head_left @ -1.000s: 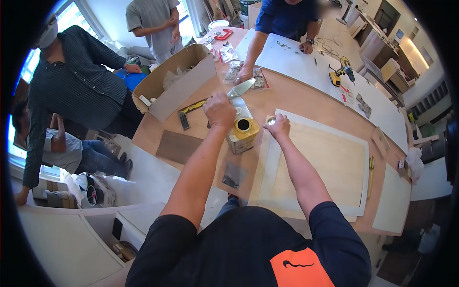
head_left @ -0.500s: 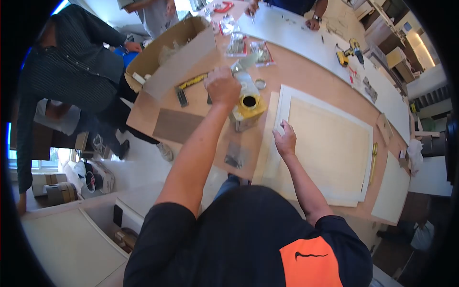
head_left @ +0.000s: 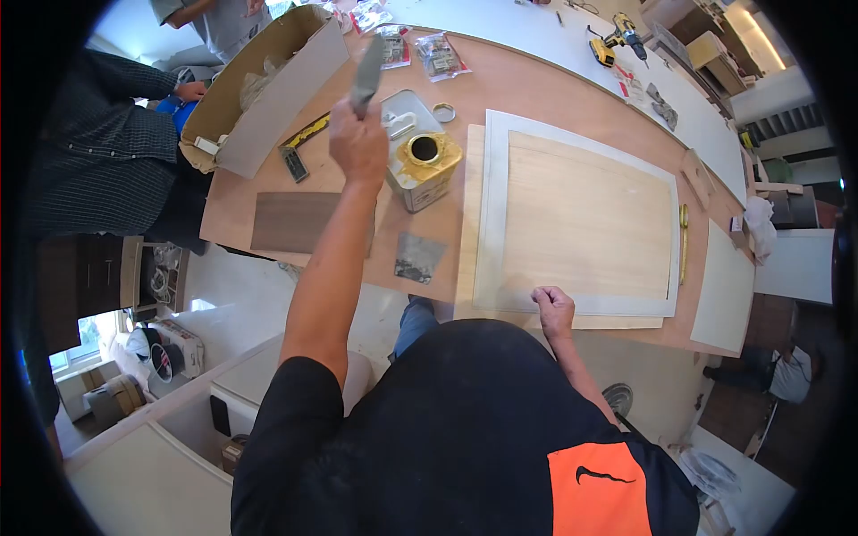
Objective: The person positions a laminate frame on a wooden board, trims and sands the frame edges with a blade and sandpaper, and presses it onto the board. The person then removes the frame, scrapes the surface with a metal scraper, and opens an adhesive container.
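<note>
My left hand is wrapped round the handle of a putty knife, its blade pointing up and away from me. Just right of that hand stands a square metal can with an uncapped round mouth and yellowish drips on top. A round cap lies behind it. My right hand, fingers curled in, is at the near edge of a wood panel with a pale grey border. Whether those fingers hold anything is hidden. A thin, smeared rectangular sheet lies in front of the can.
A brown board and a yellow-and-black tool lie on the left, near a long cardboard box. Hardware packets lie behind the can. A cordless drill rests on the white board. Another person's sleeve is at left.
My left hand has swung the putty knife from pointing right to pointing up. My right hand has come from the panel's left border to its near edge, fingers now curled. The view has shifted.
</note>
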The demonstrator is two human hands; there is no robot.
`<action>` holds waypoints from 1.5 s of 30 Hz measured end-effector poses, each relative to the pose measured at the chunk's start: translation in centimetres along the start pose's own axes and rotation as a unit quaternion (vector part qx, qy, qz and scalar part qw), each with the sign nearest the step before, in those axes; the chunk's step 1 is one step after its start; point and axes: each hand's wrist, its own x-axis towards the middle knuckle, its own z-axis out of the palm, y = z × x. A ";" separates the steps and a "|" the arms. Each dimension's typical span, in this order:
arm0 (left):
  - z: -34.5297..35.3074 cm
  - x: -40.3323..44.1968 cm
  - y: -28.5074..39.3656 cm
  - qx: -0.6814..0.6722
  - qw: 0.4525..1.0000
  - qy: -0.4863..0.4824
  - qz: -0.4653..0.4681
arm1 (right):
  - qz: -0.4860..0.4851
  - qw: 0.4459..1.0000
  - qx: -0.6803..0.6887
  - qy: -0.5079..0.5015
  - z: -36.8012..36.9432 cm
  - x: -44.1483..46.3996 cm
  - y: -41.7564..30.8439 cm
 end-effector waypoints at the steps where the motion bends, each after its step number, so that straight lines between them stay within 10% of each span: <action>1: -1.2 -0.9 0.3 -0.036 0.999 -0.001 -0.018 | -0.011 1.000 -0.013 0.010 -0.9 0.3 0.2; 5: -6.8 -9.6 1.9 -0.110 0.988 -0.021 -0.106 | -0.041 0.992 -0.072 0.093 -6.1 1.7 1.6; 11: -10.2 -28.5 1.8 0.095 0.917 -0.296 -0.252 | -0.015 0.927 -0.278 0.252 -23.5 7.2 13.1; 19: -8.0 -38.8 3.7 0.143 0.914 -0.229 -0.304 | 0.166 0.902 -0.337 0.214 -37.8 11.3 24.3; 21: -7.3 -39.0 2.9 0.207 0.888 -0.235 -0.337 | 0.051 0.954 -0.203 0.214 -38.2 13.6 31.0; 29: -6.5 -40.7 3.5 0.197 0.901 -0.181 -0.342 | 0.180 0.927 -0.279 0.177 -39.0 14.8 30.0; 45: -6.7 -40.5 3.8 0.181 0.900 -0.191 -0.348 | 0.114 0.889 -0.397 0.199 -33.8 15.3 22.1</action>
